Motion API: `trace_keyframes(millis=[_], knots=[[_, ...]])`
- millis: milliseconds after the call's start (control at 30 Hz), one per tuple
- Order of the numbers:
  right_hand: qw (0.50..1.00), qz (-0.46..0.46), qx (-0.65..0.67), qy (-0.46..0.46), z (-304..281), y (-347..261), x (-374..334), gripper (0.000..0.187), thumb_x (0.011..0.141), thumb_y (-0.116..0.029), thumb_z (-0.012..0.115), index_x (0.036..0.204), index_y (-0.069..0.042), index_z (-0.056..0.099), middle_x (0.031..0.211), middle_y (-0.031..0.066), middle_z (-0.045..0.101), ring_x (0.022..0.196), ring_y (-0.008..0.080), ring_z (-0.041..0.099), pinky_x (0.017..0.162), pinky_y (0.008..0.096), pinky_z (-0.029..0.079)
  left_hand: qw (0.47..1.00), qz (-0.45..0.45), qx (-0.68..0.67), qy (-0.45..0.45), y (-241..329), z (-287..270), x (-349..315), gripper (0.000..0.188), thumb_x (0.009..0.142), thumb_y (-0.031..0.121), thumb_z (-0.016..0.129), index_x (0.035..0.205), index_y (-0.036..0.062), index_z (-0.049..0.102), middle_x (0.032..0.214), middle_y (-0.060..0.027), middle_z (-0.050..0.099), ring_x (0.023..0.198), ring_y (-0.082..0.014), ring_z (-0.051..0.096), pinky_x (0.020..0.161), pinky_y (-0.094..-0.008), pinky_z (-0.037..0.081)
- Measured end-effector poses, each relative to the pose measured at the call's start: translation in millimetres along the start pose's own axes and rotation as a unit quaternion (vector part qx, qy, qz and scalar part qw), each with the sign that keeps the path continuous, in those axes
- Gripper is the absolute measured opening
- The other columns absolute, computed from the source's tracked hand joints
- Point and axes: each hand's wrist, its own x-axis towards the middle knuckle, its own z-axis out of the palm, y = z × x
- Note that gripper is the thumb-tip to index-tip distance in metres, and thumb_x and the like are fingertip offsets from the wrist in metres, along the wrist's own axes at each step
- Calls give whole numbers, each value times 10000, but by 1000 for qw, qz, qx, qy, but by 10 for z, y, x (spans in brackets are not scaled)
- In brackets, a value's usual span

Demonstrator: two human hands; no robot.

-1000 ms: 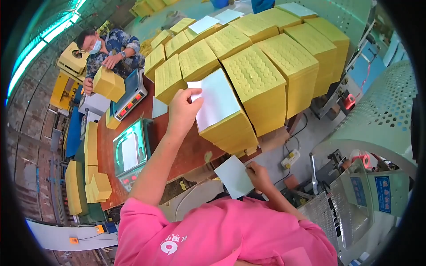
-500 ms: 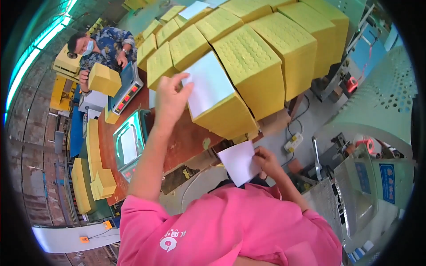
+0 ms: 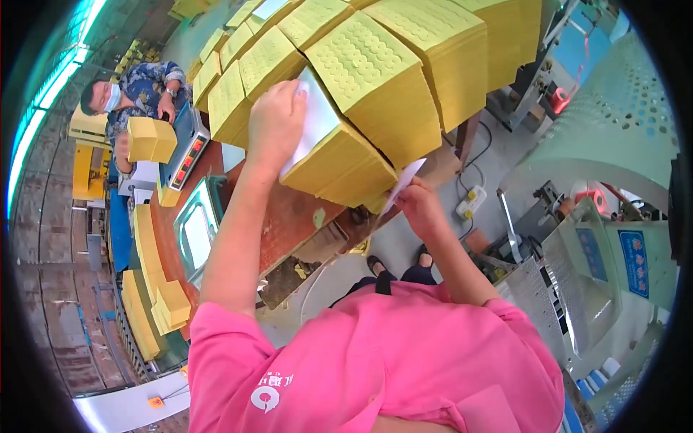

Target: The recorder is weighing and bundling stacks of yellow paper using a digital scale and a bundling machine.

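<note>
My left hand point(image 3: 278, 123) lies against the far left side of the nearest stack of yellow paper point(image 3: 336, 169), its fingers bent together round the stack's edge. A white sheet point(image 3: 315, 115) covers that stack's top, partly hidden by the hand. Low at the stack's right front corner, my right hand point(image 3: 421, 206) pinches another white sheet point(image 3: 404, 182). This one is tilted and seen nearly edge-on, close beside the stack. More yellow stacks point(image 3: 368, 68), their tops embossed with rows of rounded marks, stand tightly behind and to the right.
On the reddish table point(image 3: 281, 224), a green-edged scale point(image 3: 196, 229) sits left of my arm. Across it, a masked person point(image 3: 144, 90) handles a yellow block point(image 3: 151, 140) by a second scale point(image 3: 185, 148). Perforated machine guards point(image 3: 603, 137) and a power strip point(image 3: 471, 202) are at right.
My left hand went from pinching above the white sheet to wrapping the stack's far left edge. My right hand raised its sheet to the stack's corner and turned it edge-on. The view shifted.
</note>
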Motion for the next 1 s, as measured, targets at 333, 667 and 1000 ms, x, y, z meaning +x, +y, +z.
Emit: trace_keyframes(millis=[333,667,1000], knots=[[995,41,86,-31,42,351,-477,278,800,-98,504,1063,-45,576,1026,58,628,878,158,597,773,291,469,974,-86,-206,-38,-517,-320,-955,395,1019,215,440,1340,-1,522,1349,-138,565,1251,-234,532,1066,-321,375],[995,-35,-94,4,346,501,-1260,124,765,-101,538,860,-31,576,1059,107,608,877,179,524,785,302,403,676,-185,-710,-66,-894,147,-1838,455,1048,246,405,1439,13,389,1339,-92,539,1188,-178,558,1001,-312,460],[923,-169,-36,344,-18,915,-3654,128,763,-94,522,872,-45,566,917,65,597,840,179,539,754,308,419,471,-157,-781,-379,851,1108,-2551,431,1050,258,416,1424,44,420,1339,-80,529,1189,-165,546,993,-315,461]])
